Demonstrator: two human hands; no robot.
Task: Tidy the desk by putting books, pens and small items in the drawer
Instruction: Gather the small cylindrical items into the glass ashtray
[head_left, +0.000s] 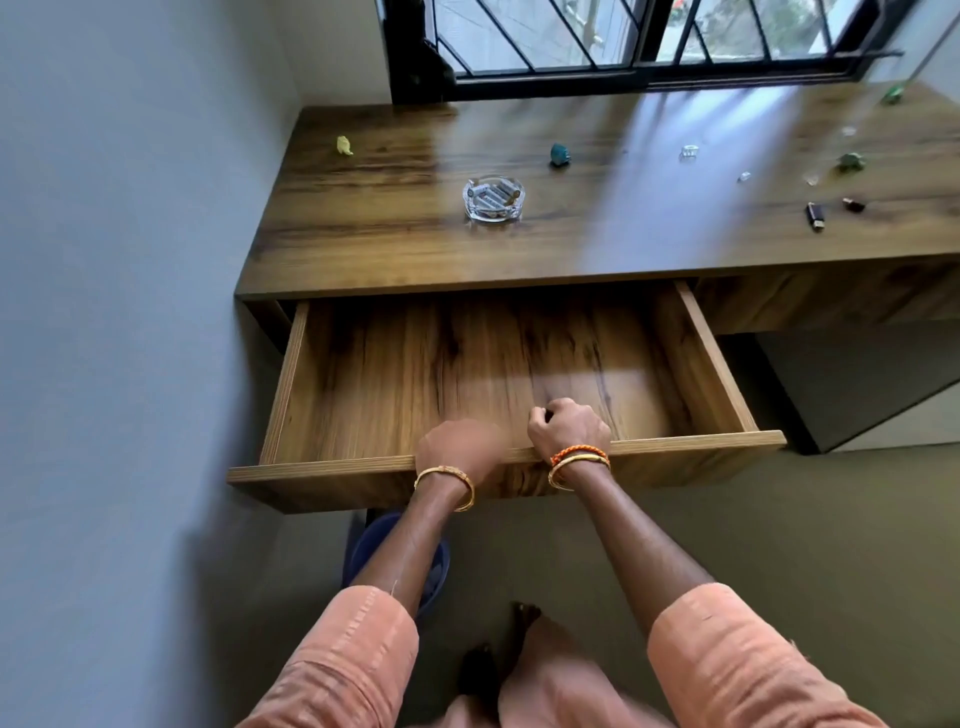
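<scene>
Left grip (457, 449) (blurred), right grip (569, 428) seemingly curled.

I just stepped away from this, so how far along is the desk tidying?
Done: the drawer is pulled open, and nothing shows inside it. In hand: both the left hand and right hand are at its front edge. Left: the glass dish, yellow scrap, teal object and lighter sit on the desktop.

my left hand (457, 452) is smeared with blur, fingers unreadable. small items (810, 179) at the desk's (363, 249) right end are too tiny to name; the edge crops it.
</scene>
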